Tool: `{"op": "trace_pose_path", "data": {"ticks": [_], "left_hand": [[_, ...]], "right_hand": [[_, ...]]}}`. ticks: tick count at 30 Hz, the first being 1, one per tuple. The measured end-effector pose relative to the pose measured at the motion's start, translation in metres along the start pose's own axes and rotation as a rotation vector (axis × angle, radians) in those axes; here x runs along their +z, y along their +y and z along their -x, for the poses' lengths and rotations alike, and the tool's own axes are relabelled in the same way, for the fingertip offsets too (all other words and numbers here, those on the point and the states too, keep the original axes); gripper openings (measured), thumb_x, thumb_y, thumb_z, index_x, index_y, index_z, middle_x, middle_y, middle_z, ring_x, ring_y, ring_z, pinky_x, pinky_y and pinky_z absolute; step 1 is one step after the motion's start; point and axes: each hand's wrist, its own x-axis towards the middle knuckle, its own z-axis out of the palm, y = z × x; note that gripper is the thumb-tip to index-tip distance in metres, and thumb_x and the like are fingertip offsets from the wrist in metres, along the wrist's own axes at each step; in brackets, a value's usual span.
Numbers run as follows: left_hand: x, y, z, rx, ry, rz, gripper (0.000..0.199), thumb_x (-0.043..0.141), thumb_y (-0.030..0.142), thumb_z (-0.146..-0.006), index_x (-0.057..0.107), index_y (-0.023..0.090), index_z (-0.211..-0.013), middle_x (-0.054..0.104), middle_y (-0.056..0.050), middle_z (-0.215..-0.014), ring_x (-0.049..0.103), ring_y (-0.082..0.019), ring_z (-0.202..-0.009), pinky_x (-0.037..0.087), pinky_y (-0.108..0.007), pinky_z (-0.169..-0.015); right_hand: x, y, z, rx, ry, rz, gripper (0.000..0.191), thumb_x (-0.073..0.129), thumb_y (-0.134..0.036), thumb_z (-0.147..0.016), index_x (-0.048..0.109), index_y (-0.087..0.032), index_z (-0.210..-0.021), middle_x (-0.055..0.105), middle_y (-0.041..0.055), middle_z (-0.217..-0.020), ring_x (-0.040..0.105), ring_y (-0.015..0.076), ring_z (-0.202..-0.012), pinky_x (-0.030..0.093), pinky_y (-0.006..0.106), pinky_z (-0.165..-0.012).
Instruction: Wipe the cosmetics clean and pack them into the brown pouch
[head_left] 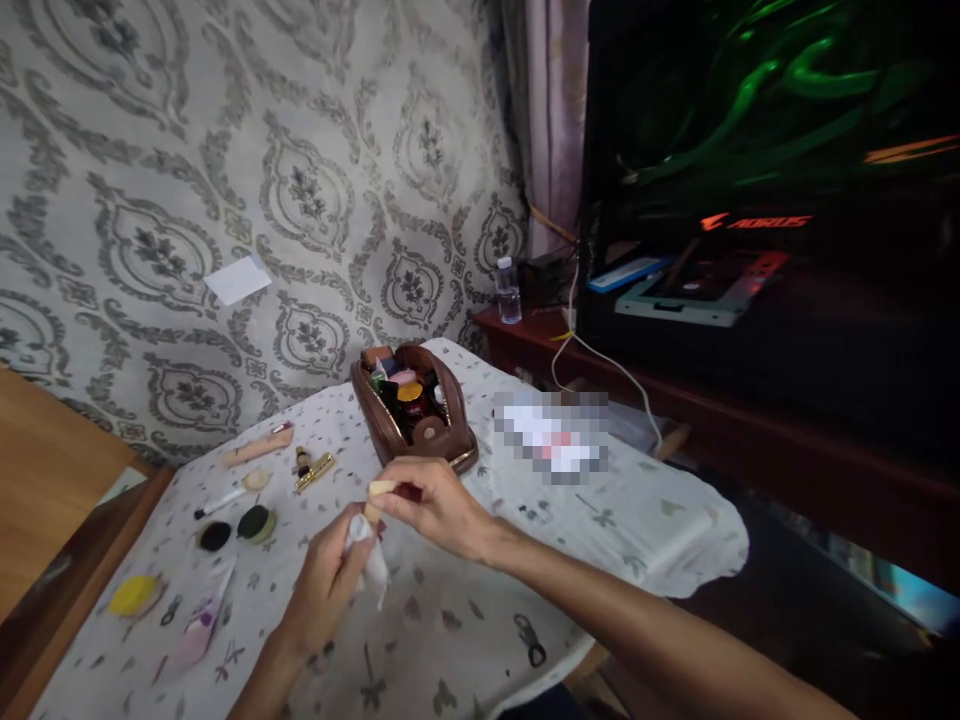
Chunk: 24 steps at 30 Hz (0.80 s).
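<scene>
My left hand (326,575) is closed around a crumpled white wipe (373,572) and a small beige tube (372,513). Above it, my right hand (435,505) pinches the beige top end (382,487) between thumb and fingers. Whether that top is a separate cap I cannot tell. Just behind my hands stands an unzipped brown cosmetics bag (459,446), with a yellow-lidded dark red jar (412,402) and other small items inside. Left of my hands lie a round black-topped jar (257,524), a black disc (214,537) and a gold clip-like piece (315,472).
Along the table's (420,650) left part lie a pink tube (199,625), a round yellow item (133,595), a white-handled brush (221,502) and a peach tube (259,445). A blurred packet (551,437) is at right. Beyond are a bottle (508,292) and large screen (772,330).
</scene>
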Motion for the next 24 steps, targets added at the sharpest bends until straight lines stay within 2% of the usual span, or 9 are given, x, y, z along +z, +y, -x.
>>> {"op": "trace_pose_path", "data": {"ticks": [2, 5, 8, 10, 12, 14, 19, 24], "left_hand": [[0.006, 0.008, -0.005, 0.019, -0.007, -0.036, 0.031, 0.044, 0.042, -0.096, 0.061, 0.019, -0.109, 0.068, -0.003, -0.086, 0.060, -0.017, -0.075, 0.049, -0.027, -0.074], [0.013, 0.008, -0.012, -0.003, 0.036, -0.086, 0.036, 0.044, 0.044, -0.096, 0.058, 0.019, -0.118, 0.070, -0.005, -0.095, 0.059, -0.015, -0.068, 0.051, -0.027, -0.072], [0.023, -0.009, -0.015, -0.062, 0.047, -0.112, 0.037, 0.042, 0.046, -0.096, 0.060, 0.018, -0.114, 0.071, -0.007, -0.097, 0.061, -0.015, -0.064, 0.050, -0.025, -0.062], [0.030, -0.024, -0.015, -0.064, 0.038, -0.142, 0.036, 0.043, 0.045, -0.095, 0.062, 0.017, -0.109, 0.072, -0.008, -0.095, 0.066, -0.018, -0.073, 0.052, -0.026, -0.066], [0.038, -0.038, -0.015, -0.047, 0.032, -0.170, 0.035, 0.043, 0.043, -0.095, 0.064, 0.017, -0.105, 0.073, -0.009, -0.092, 0.069, -0.021, -0.082, 0.055, -0.028, -0.073], [0.043, -0.048, -0.014, -0.040, 0.028, -0.184, 0.033, 0.043, 0.041, -0.095, 0.065, 0.017, -0.102, 0.073, -0.009, -0.091, 0.070, -0.022, -0.083, 0.056, -0.029, -0.075], [0.046, -0.058, -0.015, -0.088, -0.012, -0.194, 0.029, 0.043, 0.037, -0.096, 0.064, 0.018, -0.103, 0.073, -0.007, -0.088, 0.070, -0.021, -0.085, 0.056, -0.029, -0.076], [0.044, -0.064, -0.014, -0.102, -0.040, -0.150, 0.026, 0.044, 0.033, -0.096, 0.064, 0.019, -0.107, 0.073, -0.008, -0.101, 0.070, -0.021, -0.095, 0.054, -0.028, -0.082]], "right_hand": [[-0.022, -0.006, 0.002, -0.004, -0.015, -0.050, 0.037, 0.057, -0.043, -0.094, 0.070, -0.014, -0.075, 0.065, 0.0033, -0.072, 0.055, 0.0114, -0.063, 0.042, 0.022, -0.056], [-0.065, -0.018, -0.002, 0.027, 0.137, -0.086, 0.035, 0.059, -0.047, -0.092, 0.069, -0.015, -0.080, 0.057, -0.0018, -0.063, 0.050, 0.0088, -0.052, 0.039, 0.020, -0.047], [-0.107, -0.031, -0.016, -0.049, 0.390, 0.023, 0.032, 0.062, -0.044, -0.092, 0.065, -0.016, -0.076, 0.053, -0.0039, -0.056, 0.048, 0.0079, -0.050, 0.037, 0.020, -0.047], [-0.126, -0.034, -0.029, -0.100, 0.445, 0.108, 0.032, 0.062, -0.043, -0.092, 0.062, -0.017, -0.074, 0.054, -0.0033, -0.058, 0.050, 0.0081, -0.051, 0.038, 0.020, -0.049], [-0.137, -0.031, -0.042, -0.131, 0.398, 0.197, 0.034, 0.060, -0.042, -0.093, 0.061, -0.017, -0.071, 0.055, -0.0025, -0.060, 0.051, 0.0081, -0.054, 0.038, 0.021, -0.052], [-0.139, -0.021, -0.054, -0.140, 0.295, 0.276, 0.036, 0.055, -0.039, -0.096, 0.061, -0.016, -0.070, 0.057, -0.0018, -0.062, 0.051, 0.0081, -0.056, 0.038, 0.021, -0.055], [-0.129, 0.006, -0.083, -0.103, 0.043, 0.434, 0.033, 0.050, -0.024, -0.097, 0.060, -0.015, -0.067, 0.058, -0.0017, -0.063, 0.049, 0.0084, -0.059, 0.035, 0.022, -0.061], [-0.117, 0.020, -0.104, -0.074, -0.098, 0.560, 0.022, 0.052, -0.016, -0.091, 0.060, -0.015, -0.071, 0.055, -0.0009, -0.066, 0.048, 0.0104, -0.064, 0.030, 0.024, -0.062]]}}
